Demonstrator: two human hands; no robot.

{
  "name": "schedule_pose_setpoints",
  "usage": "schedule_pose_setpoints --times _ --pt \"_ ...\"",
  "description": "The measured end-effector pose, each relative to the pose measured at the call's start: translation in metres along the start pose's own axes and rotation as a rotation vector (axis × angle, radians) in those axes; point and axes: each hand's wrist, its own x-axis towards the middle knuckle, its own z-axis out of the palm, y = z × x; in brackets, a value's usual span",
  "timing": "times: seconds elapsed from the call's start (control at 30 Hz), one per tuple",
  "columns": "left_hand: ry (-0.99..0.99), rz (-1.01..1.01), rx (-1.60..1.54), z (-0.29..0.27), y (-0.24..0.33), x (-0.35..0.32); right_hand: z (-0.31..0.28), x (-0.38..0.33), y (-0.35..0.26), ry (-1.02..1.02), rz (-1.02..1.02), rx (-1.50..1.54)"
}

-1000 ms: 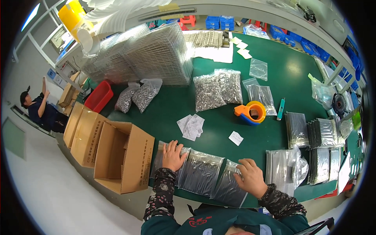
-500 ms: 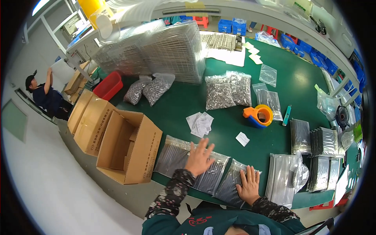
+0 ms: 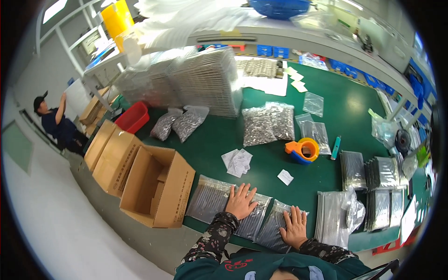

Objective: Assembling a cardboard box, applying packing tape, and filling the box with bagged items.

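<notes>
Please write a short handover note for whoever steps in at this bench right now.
Left hand: flat, fingers spread, on the middle clear bag of dark parts.
Right hand: flat on the right-hand bag.
A third such bag lies to the left, untouched; all three sit in a row at the near edge of the green table.
The open cardboard box stands left of the row, apparently empty.
Done: bags laid out. Left: nothing boxed yet.
</notes>
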Motion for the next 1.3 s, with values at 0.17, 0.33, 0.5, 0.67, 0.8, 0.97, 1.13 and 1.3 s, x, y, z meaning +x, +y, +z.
schedule_pose_setpoints --times 0.17,0.33,0.5,0.67,0.8,0.97,1.13,1.3 --pt "-0.015 -0.041 0.006 0.009 -0.005 0.007 0.000 0.006 0.003 0.013 -0.024 -0.006" --pt "0.008 -0.007 0.034 0.003 -0.008 0.004 0.003 0.005 0.003 0.055 -0.026 0.066" --pt "-0.039 -0.005 0.097 0.011 -0.008 0.008 0.020 0.004 0.012 0.076 0.015 0.129" --pt "-0.099 -0.005 0.145 0.010 -0.008 0.007 0.015 -0.005 0.012 0.182 -0.018 0.216" --pt "-0.213 -0.117 0.353 0.004 0.007 0.007 -0.017 -0.040 0.012 0.278 -0.053 0.348" --pt "0.033 -0.137 0.600 0.031 0.004 -0.022 -0.046 -0.139 0.065 0.084 -0.047 0.883" --pt "-0.064 -0.288 0.769 -0.007 0.167 -0.048 -0.059 -0.250 0.141 0.214 0.146 0.779" --pt "0.136 -0.112 0.599 0.054 0.186 -0.079 -0.057 -0.335 0.204 0.191 0.376 0.587"
